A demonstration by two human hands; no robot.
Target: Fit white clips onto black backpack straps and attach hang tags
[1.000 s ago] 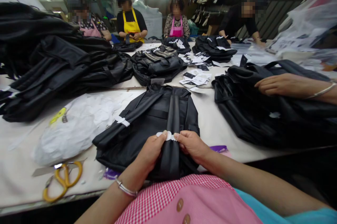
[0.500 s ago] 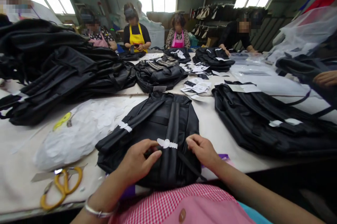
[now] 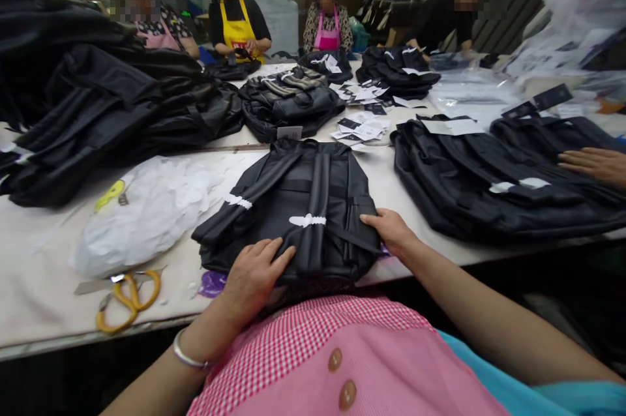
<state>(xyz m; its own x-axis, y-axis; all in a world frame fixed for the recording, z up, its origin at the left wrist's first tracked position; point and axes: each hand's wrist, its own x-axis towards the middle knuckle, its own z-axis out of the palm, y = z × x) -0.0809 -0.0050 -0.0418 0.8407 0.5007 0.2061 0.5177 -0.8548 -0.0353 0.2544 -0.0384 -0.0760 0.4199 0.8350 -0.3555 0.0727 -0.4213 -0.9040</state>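
A black backpack (image 3: 292, 207) lies in front of me, strap side up. White strips are wrapped round its straps, one on the right strap (image 3: 313, 221) and one on the left strap (image 3: 238, 201). My left hand (image 3: 257, 270) rests flat on the bag's lower left part, fingers stretched out. At the bag's right side, my right hand (image 3: 391, 231) grips the edge, thumb on top and the other fingers partly hidden. Some purple material (image 3: 212, 283) shows from under the bag.
Scissors with yellow handles (image 3: 131, 298) lie at the front left, near a clear bag of white pieces (image 3: 141, 220). Black bags are heaped at left (image 3: 112, 103) and right (image 3: 454, 188). Paper tags (image 3: 362, 126) lie beyond. Several co-workers stand across the table; another person's hand (image 3: 596, 163) reaches in at right.
My left hand has left the white strip on the right strap and moved down onto the bag. My right hand has moved outward to the bag's side edge. The view has tilted down.
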